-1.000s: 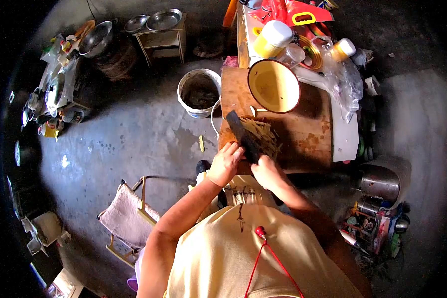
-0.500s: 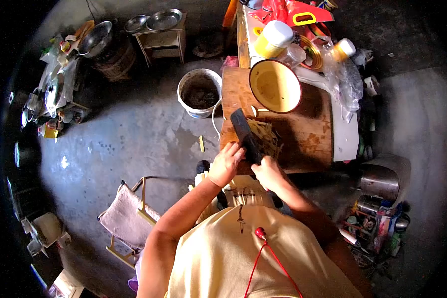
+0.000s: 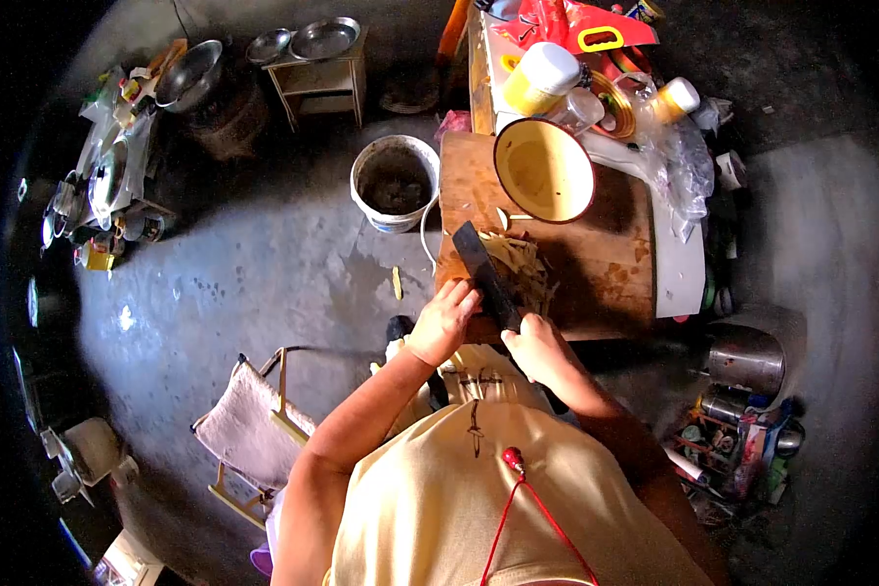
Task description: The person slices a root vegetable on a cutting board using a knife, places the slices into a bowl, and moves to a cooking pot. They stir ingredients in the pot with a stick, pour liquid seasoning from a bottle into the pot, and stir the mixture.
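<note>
My right hand (image 3: 534, 344) is wrapped round the handle end of a dark, wide-bladed knife (image 3: 483, 267) at the front of the wooden board (image 3: 610, 254). Beside the blade's left side is my left hand (image 3: 446, 317), its fingers bent together at the board's front left edge; whatever lies under them is hidden. Pale cut strips (image 3: 523, 264) are heaped just right of the blade. A yellow bowl with a dark rim (image 3: 545, 171) sits on the board behind the strips.
A white bucket (image 3: 394, 223) stands on the floor left of the board. Behind the bowl are yellow jars with white lids (image 3: 542, 76) and a clear plastic bag (image 3: 676, 176). A cloth-seated chair (image 3: 254, 425) is at the lower left, a metal pot (image 3: 747, 358) at the right.
The knife and my right hand have shifted slightly to the right. My left hand has stayed nearly in place beside the blade.
</note>
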`<state>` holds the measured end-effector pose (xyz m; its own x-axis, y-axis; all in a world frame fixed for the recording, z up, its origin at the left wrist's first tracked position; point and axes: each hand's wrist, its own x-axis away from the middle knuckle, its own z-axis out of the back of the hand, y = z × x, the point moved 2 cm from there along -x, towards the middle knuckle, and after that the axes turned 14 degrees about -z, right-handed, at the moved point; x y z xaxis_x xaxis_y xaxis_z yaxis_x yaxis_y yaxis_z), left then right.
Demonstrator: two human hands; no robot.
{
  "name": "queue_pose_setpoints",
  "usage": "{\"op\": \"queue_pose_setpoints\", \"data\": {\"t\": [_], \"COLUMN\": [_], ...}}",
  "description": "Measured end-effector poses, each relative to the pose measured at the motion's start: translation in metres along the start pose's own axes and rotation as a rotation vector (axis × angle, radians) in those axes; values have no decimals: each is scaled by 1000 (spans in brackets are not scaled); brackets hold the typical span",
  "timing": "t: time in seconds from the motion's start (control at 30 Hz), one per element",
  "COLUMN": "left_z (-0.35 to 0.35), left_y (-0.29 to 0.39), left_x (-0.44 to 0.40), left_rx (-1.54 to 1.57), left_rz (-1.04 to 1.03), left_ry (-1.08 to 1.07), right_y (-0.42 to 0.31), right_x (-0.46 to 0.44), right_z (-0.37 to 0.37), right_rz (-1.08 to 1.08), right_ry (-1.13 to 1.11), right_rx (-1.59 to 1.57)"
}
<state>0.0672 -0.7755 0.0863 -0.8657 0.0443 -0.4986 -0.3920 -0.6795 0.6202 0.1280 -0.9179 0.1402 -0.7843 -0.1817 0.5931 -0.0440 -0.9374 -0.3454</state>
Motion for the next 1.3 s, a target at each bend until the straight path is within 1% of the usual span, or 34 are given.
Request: {"op": "queue_pose_setpoints", "data": {"t": [0.07, 0.1, 0.13, 0.2, 0.23, 0.3, 0.37, 0.47, 0.5, 0.53, 0.6, 0.63, 0.67, 0.73, 0.8, 0.87, 0.93, 0.97, 1.07, 1.13, 1.17, 1.2, 1.23, 1.3], "left_z": [-1, -4, -5, -4, -2, -1, -3, -3, -2, -1, 2, 3, 4, 5, 2, 1, 3, 3, 4, 4, 5, 5, 6, 6], "left_y": [-1, -3, -3, -1, -2, 0, -1, -3, -2, -2, -2, -1, -1, -3, -2, -5, -3, -2, -3, -4, -6, -7, -8, -9], "left_x": [1, 2, 3, 1, -1, 1, 3, 5, 7, 7, 4, 3, 4, 3, 4, 6, 4, 3, 6, 6, 6, 6, 7, 8], "left_rx": [1, -2, -4, 10, 12, 11, 5, 16, 19, 0, -18, -11, -5, -1, 7, -14, -27, -24, -19, -25, -24, -22, -39, -53], "left_rz": [-10, -6, -8, -25, -36, -21, -1, -7, -3, -12, -20, -26, -30, -23, -30, -68, -72, -64, -50, -45, -98, -97, -112, -124], "left_ry": [16, 17, 15, 29, 52, 30, 22, 5, 2, -7, -15, -25, -36, -40, -48, -26, -28, -29, -6, -55, -39, -38, -39, -44], "right_y": [-5, 3, 2, -6, -4, -11, -16, -17, -10, -4, -4, -10, -7, 2, -7, -12, -32, -22, -18, -12, -12, -14, -18, -17], "right_x": [2, -8, -17, -20, -29, -31, -26, -5, -7, -6, 3, 6, 1, -12, -19, -33, -22, -27, -16, -10, -5, -1, 1, -1], "right_z": [3, -8, -18, -24, -27, -25, -15, -2, -6, -10, -7, -2, -7, -21, -33, -33, -15, -22, -12, -13, -12, -9, -6, -8], "right_rz": [-217, -216, -85, -158, -99, -41, -185, -169, -92, -96, -54, -134, -135, -56, -132, -52, -247, -151, -163, -153, -129, -103, -178, -191], "right_ry": [-166, -171, -62, 17, 32, 46, -120, -45, -55, -56, -2, -92, -95, -39, 51, 36, -207, -113, -44, -86, -59, -33, -129, -159], "right_rx": [-24, -20, -34, -56, -83, -120, -192, -211, -141, -142, -32, -51, -48, -36, -147, -68, -182, -184, -210, -225, -189, -152, -155, -165]}}
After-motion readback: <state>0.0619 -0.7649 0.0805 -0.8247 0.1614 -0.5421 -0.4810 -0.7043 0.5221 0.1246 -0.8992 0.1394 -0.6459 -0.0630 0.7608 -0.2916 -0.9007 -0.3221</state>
